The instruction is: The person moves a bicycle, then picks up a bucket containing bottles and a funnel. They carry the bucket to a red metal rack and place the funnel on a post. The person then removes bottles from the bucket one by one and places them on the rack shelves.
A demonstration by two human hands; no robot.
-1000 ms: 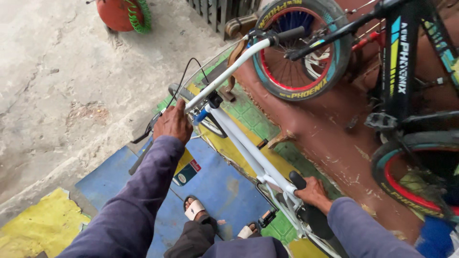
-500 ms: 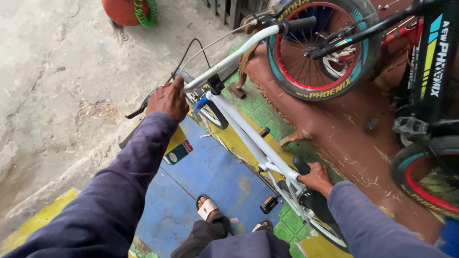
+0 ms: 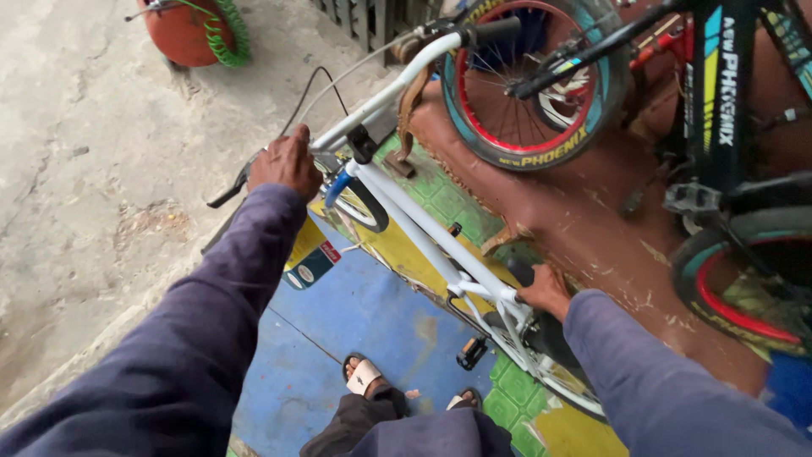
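A small white bike [image 3: 423, 237] runs diagonally through the middle of the frame, its handlebar [image 3: 389, 89] toward the top centre and its saddle [image 3: 520, 272] at centre right. The left hand [image 3: 286, 162], left of centre, is wrapped shut around the near end of the handlebar, just above a brake lever [image 3: 230, 191] that sticks out toward the lower left. The right hand [image 3: 545, 292] is curled over the saddle, its fingers pressed together; how firmly it holds cannot be told, since the fingertips lie behind the saddle. The front wheel [image 3: 364, 203] sits just below and right of the left hand, half hidden by the frame tube. To the left of the bike lies open concrete floor [image 3: 93, 211], reaching to the left edge of the frame; a red pot [image 3: 182, 30] with a green coiled hose [image 3: 228, 30] is cut off at the top left. On the right the room is tight: a brown bench [image 3: 592, 211] lies close beside the bike, and a dark bike [image 3: 719, 127] with red-rimmed wheels stands over it, cut off at the top and right edges. Below the white bike a blue, yellow and green painted floor [image 3: 364, 313] shows, with a black pedal [image 3: 472, 351] and the person's sandalled feet [image 3: 365, 377] at bottom centre. The rear wheel is mostly covered by the right sleeve [image 3: 660, 381].
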